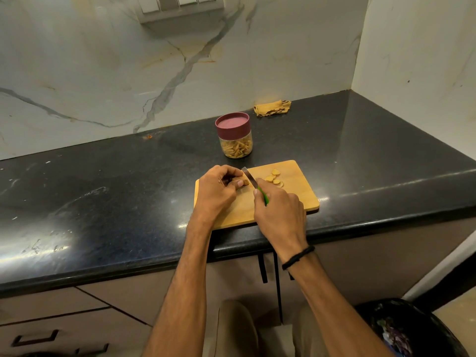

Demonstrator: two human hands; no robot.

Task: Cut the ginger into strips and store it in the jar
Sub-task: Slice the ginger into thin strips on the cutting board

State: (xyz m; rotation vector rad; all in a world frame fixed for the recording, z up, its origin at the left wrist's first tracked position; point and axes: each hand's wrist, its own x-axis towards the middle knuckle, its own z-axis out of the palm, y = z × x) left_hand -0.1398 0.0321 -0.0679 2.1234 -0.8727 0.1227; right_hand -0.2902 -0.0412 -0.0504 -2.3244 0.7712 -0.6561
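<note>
A wooden cutting board lies at the front edge of the black counter. My left hand pinches a small piece of ginger down on the board, mostly hidden under the fingers. My right hand grips a knife with a green handle; its blade stands against the ginger's right end. Several round ginger slices lie on the board right of the blade. Behind the board stands a clear jar with a maroon lid on it and ginger strips inside.
A crumpled yellow cloth lies at the back near the corner of the marble wall. The black counter stretches left. Below are cabinet drawers, and a dark bin stands at lower right.
</note>
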